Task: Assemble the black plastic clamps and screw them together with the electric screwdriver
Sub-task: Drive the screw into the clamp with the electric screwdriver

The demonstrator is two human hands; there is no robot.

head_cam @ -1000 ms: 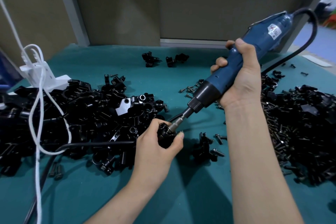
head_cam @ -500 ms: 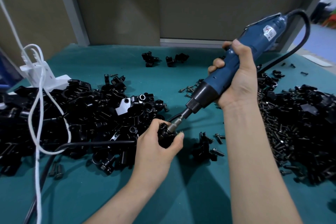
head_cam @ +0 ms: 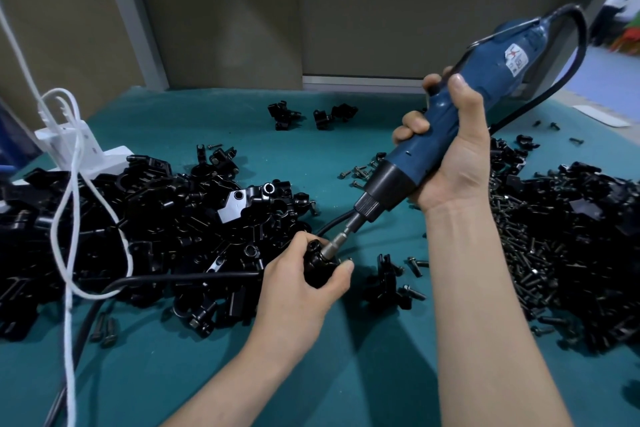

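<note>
Now fastening the clamp [head_cam: 316, 270], held low over the table [head_cam: 363, 367].
Left hand [head_cam: 300, 288] grips the clamp; right hand [head_cam: 457, 163] grasps the screwdriver [head_cam: 485, 73], its bit [head_cam: 332, 248] seated on the clamp. Keep the bit straight, brace the clamp against turning, and press steadily.
</note>
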